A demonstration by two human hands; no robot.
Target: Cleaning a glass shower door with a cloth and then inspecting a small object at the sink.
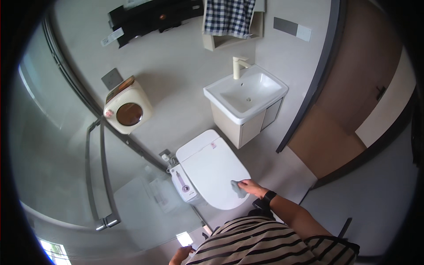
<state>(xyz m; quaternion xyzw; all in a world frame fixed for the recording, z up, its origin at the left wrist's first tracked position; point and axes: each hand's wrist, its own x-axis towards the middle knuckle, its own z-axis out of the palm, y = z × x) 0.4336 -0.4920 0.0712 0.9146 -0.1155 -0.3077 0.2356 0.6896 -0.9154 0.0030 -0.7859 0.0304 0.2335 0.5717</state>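
Observation:
In the head view my right hand (252,187) holds a grey-blue cloth (238,189). The cloth lies on the front right part of the closed white toilet lid (212,169), and a black band circles the wrist above it. At the bottom edge, left of my striped shirt, my left hand (183,254) is only partly in view. Its fingers look curled, but whether they grip something cannot be made out. A box (184,185) with a picture printed on it stands close beside the toilet's left side.
A white washbasin (248,99) with a cream faucet (237,68) sits on a cabinet. A cream appliance with a round brown window (129,114) is on the wall. Shower glass with a metal handle (99,172) bounds the left; a doorway (324,145) lies right. A checked cloth (229,18) hangs above.

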